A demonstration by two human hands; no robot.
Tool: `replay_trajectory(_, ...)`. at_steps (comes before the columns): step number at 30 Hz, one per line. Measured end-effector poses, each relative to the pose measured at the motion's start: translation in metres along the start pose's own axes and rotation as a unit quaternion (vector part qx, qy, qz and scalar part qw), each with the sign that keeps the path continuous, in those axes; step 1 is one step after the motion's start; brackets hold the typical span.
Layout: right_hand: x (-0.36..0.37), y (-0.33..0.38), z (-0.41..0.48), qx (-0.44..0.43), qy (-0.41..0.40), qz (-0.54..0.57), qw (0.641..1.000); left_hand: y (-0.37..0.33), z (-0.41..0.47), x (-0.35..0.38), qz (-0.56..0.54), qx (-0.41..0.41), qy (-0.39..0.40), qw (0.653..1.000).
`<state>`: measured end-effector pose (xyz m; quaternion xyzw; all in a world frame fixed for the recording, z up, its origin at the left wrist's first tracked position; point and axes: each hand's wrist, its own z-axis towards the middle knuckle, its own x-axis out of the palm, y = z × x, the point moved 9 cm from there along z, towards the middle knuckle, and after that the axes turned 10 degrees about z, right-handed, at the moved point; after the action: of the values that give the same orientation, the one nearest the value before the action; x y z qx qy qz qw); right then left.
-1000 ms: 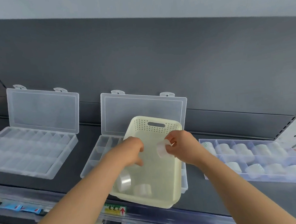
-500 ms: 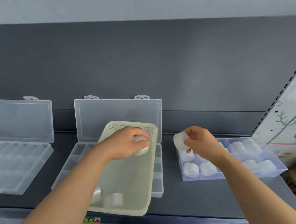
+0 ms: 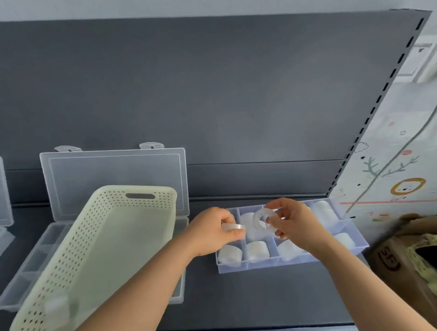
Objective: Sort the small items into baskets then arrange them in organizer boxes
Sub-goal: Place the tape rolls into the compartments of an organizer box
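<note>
Head view: we note the left hand [image 3: 214, 232] pinching a clear tape roll [image 3: 232, 227] over the left end of the blue organizer tray [image 3: 269, 263]. The right hand [image 3: 295, 222] grips a second roll [image 3: 263, 220], held on edge above the tray's back row. White rolls [image 3: 257, 250] sit in several tray compartments. Left of the tray, a cream basket [image 3: 114, 235] lies tilted on an open clear box [image 3: 113, 182], with a blurred roll [image 3: 56, 307] in its near corner. Right of the tray stands a cardboard box [image 3: 410, 263].

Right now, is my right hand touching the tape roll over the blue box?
Touching. The head view shows the right hand pinching the tape roll by its rim, above the blue organizer box.
</note>
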<state>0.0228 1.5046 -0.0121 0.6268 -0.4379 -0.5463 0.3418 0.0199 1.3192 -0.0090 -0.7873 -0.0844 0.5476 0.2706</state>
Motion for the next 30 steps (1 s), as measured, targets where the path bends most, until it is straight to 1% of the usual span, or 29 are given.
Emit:
replay_trajectory(6, 0.001, -0.011, 0.004, -0.013, 0.041, -0.039, 0.998, 0.001, 0.007, 0.010, 0.006, -0.003, -0.011, 1.000)
replay_trajectory(10, 0.005, -0.010, 0.005, -0.040, 0.060, -0.080, 0.994, 0.009, 0.006, 0.016, 0.065, -0.022, 0.010, 0.998)
replay_trajectory(14, 0.011, 0.000, -0.002, -0.110, 0.079, -0.148, 0.980, 0.010, 0.007, 0.020, 0.107, -0.014, 0.012, 0.994)
replay_trajectory(17, 0.021, 0.007, -0.010, -0.176, 0.086, -0.227, 0.954, 0.011, 0.008, 0.015, 0.099, -0.006, -0.008, 0.995)
replay_trajectory(20, 0.030, 0.011, -0.014, -0.213, 0.094, -0.260, 0.937, 0.012, 0.009, 0.009, 0.100, 0.001, -0.026, 0.995)
replay_trajectory(23, 0.033, 0.009, -0.013, -0.203, 0.111, -0.263, 0.937, 0.016, 0.011, 0.008, 0.095, -0.007, -0.019, 0.995)
replay_trajectory(27, 0.030, -0.001, -0.010, -0.146, 0.140, -0.261, 0.944, 0.018, 0.013, 0.013, 0.103, -0.011, 0.001, 0.995)
replay_trajectory(30, 0.027, -0.004, -0.007, -0.123, 0.132, -0.242, 0.953, 0.020, 0.013, 0.014, 0.101, -0.014, -0.001, 0.995)
